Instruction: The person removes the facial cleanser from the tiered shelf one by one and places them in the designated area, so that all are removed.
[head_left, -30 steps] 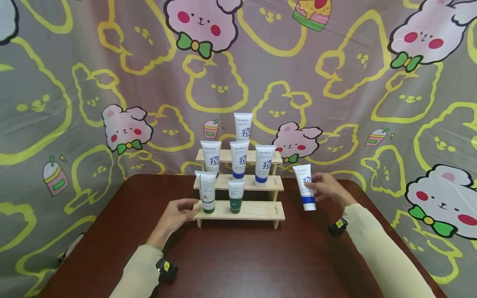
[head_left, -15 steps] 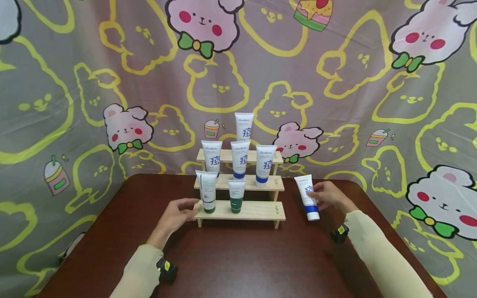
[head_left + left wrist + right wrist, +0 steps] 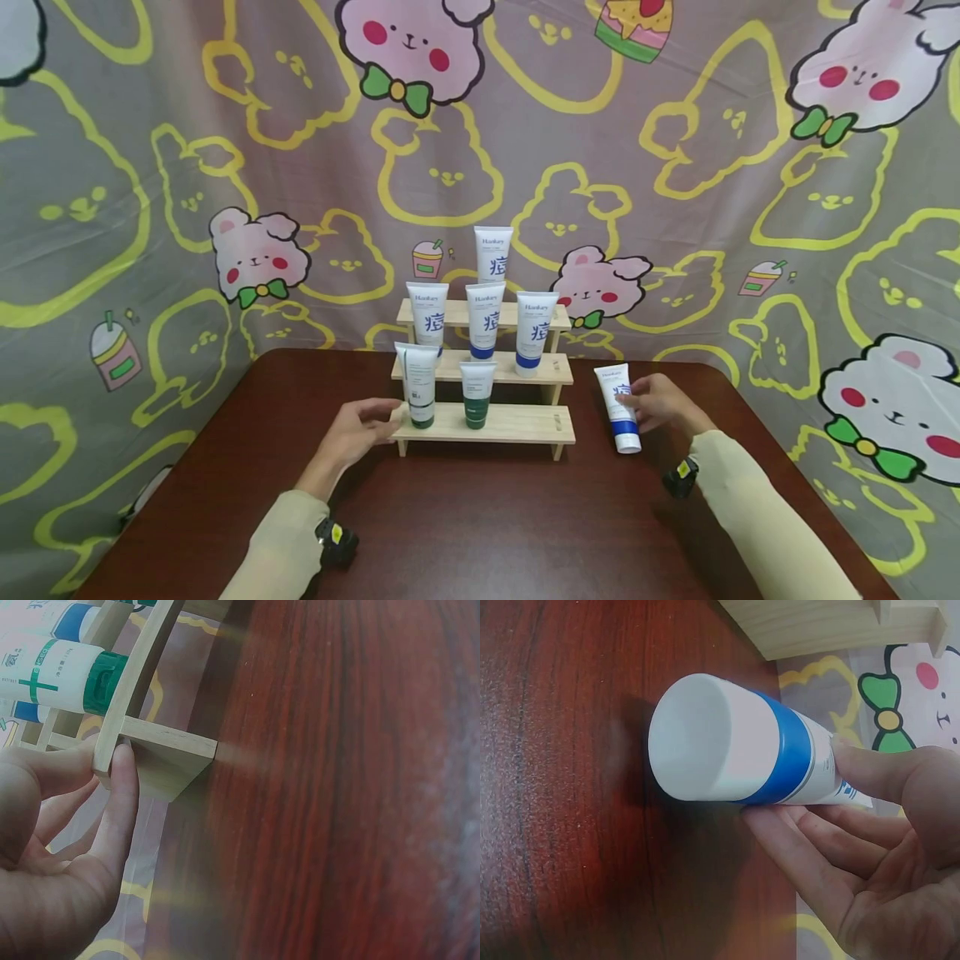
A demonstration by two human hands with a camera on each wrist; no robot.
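My right hand (image 3: 662, 402) holds a white squeeze tube (image 3: 619, 404) with a blue band, right of the stepped wooden stand (image 3: 525, 423). The tube tilts, its white cap (image 3: 697, 739) lowest and close above the table; the right wrist view does not settle whether it touches. On the stand's left side my left hand (image 3: 360, 432) pinches the end of the lowest step, thumb and finger on the board (image 3: 112, 742). On that step stand a white tube with a green cap (image 3: 420, 387) and a smaller white-and-green tube (image 3: 477, 396).
Three blue-banded tubes, the middle one (image 3: 483, 321) among them, stand on the second step. Another white tube (image 3: 492, 254) rises behind, its base hidden. A patterned curtain (image 3: 315, 183) hangs behind the dark wooden table (image 3: 480, 525).
My right hand has lowered the tube toward the table, its cap end moving down and slightly right. My left hand stays at the stand's end, and the standing tubes keep their places.
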